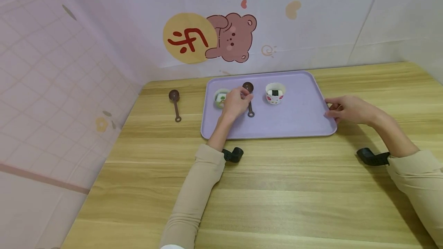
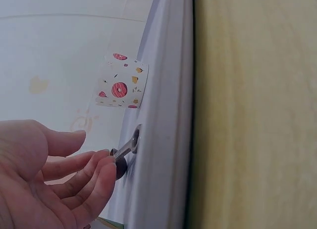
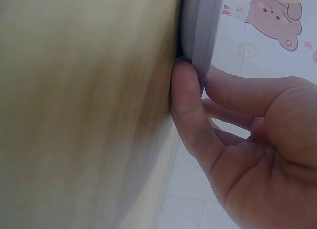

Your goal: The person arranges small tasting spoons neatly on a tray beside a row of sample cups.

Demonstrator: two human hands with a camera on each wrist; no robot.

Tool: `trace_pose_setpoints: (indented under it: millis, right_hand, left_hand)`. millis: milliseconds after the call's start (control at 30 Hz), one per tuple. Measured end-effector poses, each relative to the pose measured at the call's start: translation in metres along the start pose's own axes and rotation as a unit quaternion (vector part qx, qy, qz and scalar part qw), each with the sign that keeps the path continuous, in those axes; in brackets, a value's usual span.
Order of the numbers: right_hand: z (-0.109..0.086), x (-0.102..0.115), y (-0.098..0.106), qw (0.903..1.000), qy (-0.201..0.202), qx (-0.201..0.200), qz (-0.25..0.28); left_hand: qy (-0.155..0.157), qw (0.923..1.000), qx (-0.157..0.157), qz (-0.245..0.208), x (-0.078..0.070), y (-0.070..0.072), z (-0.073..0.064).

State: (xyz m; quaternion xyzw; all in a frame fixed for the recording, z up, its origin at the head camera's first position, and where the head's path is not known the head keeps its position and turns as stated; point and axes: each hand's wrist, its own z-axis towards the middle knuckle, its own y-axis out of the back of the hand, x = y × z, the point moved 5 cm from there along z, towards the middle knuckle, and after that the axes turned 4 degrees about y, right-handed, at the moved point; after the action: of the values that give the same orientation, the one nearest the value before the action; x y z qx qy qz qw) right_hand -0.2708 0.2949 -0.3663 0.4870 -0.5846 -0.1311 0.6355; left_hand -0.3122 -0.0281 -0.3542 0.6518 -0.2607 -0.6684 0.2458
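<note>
A lavender tray [image 1: 294,120] lies on the wooden table. My left hand [image 1: 236,103] hovers over its left half, beside a brown round-bowled scoop [image 1: 248,86] with a ringed handle. In the left wrist view the fingertips overlap the scoop's handle [image 2: 130,145], while the thumb stands apart from them. Just left of that hand, and partly covered by it, is a green-and-white cup [image 1: 217,104] with a white piece inside. Farther right on the tray stands a patterned paper cup [image 1: 275,98] holding a rice-ball shape. My right hand [image 1: 353,108] pinches the tray's right edge between thumb and fingers.
Another brown scoop [image 1: 174,96] lies on the table left of the tray. Behind the table hangs a white backdrop [image 1: 311,45] with a printed bear. Each wrist wears a black camera mount [image 1: 236,155].
</note>
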Motion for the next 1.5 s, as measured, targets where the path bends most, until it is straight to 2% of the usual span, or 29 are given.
trace_pose_setpoints:
  millis: [233,667,967,1200,1500]
  right_hand:
    - [0.001,0.000,0.000,1.0000,-0.006,0.002,-0.003]
    - [0.000,-0.001,0.000,1.0000,-0.004,0.004,-0.003]
    - [0.000,-0.002,0.001,1.0000,-0.007,0.004,-0.001]
    - [-0.001,-0.002,0.001,0.9999,-0.004,0.001,0.010]
    - [-0.001,-0.001,-0.001,0.9999,-0.006,-0.001,0.010]
  left_hand:
    - [0.001,1.0000,0.000,-0.009,-0.001,0.002,-0.001]
    - [-0.041,0.9990,-0.001,-0.020,-0.009,0.008,-0.004]
    - [-0.035,0.9991,0.001,-0.023,-0.008,0.012,-0.007]
    - [-0.064,0.9970,-0.005,-0.044,-0.013,0.019,-0.008]
    - [-0.072,0.9966,-0.011,-0.038,-0.011,0.023,-0.009]
